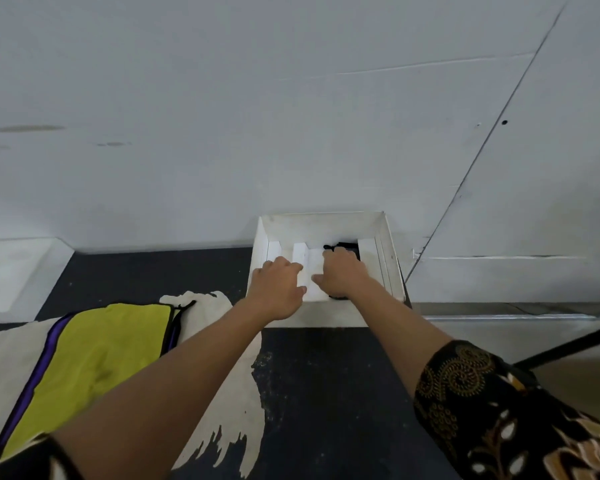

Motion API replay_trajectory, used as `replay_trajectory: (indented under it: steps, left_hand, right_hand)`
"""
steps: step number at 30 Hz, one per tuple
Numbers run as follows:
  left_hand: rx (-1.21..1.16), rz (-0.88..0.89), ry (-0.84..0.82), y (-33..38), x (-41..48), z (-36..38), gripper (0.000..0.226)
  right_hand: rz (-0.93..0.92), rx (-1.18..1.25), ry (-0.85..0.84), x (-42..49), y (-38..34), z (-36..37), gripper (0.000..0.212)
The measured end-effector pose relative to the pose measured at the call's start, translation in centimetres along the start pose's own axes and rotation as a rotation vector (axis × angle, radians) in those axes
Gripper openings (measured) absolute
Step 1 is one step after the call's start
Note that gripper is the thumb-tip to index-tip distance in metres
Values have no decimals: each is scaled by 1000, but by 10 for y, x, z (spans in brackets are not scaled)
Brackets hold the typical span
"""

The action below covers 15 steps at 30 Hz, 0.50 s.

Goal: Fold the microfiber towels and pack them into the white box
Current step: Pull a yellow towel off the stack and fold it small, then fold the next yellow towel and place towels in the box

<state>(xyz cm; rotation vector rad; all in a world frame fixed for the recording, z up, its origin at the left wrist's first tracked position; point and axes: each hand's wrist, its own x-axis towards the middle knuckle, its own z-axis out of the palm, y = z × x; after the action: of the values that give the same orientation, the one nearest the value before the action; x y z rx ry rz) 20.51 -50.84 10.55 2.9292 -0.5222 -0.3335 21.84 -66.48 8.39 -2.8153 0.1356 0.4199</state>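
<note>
Black-and-gold patterned sleeve (499, 410) covers your right upper arm at the near edge, and both bare forearms stretch forward over the dark counter (326, 393). To your left, a yellow-green towel (94, 358) lies flat on a purple towel (37, 379) that shows only as a strip along its left side. Both rest on a cream cloth (236, 393). Farther out, your left hand (278, 289) and right hand (343, 275) reach side by side into the white box (392, 258). Your left fingers (288, 263) bend down onto white card pieces (300, 252). Your right fingers (336, 254) curl over a black item (347, 245) in the box's far right part. I cannot tell whether either hand grips anything. The box stands against the white wall (291, 116).
</note>
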Motion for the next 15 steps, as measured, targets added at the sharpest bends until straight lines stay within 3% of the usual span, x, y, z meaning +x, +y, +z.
replay_trajectory:
  steps: [8, 15]
  left_hand:
    - [-33, 107, 108, -59, -64, 1, 60]
    - [6, 98, 111, -159, -148, 3, 65]
  right_hand:
    - [94, 15, 271, -86, -66, 11, 64]
    - [150, 38, 338, -151, -164, 80, 71]
